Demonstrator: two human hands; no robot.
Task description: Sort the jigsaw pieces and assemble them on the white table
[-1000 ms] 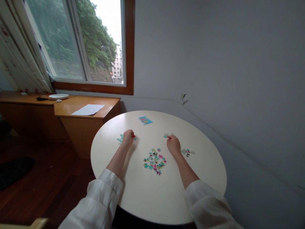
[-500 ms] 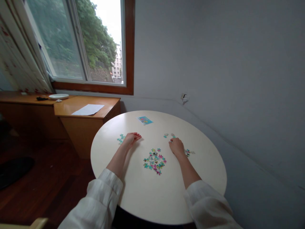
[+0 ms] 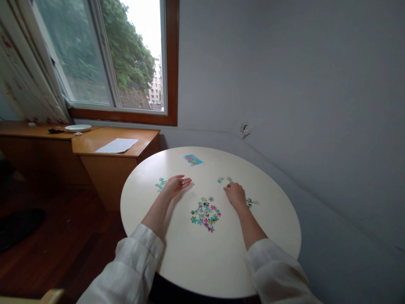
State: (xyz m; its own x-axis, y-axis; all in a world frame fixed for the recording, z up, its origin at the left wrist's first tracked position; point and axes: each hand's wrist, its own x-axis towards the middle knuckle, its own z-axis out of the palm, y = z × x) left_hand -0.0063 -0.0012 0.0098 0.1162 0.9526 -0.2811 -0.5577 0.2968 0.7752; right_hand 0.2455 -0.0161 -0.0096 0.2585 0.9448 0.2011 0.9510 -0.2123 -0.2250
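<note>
My left hand hovers over the left side of the round table, palm turned up and fingers stretched out. A small pale spot shows at its palm, too small to name. Beside its wrist lies a group of teal puzzle pieces. My right hand is low over the table's right part, its fingers curled in a pinch around what looks like a puzzle piece, mostly hidden. Just beyond its fingertips lie a few pieces. More dark and green pieces show beside its wrist. Between both hands spreads a mixed pile of colourful pieces.
A blue picture card lies at the far side of the white round table. Left of it, a wooden desk carries a paper sheet and a white plate. A wall socket is behind the table.
My left hand has opened further, its fingers spreading and reaching slightly to the right. My right hand stays nearly in place, with its fingers shifting a little. The pile has not moved.
</note>
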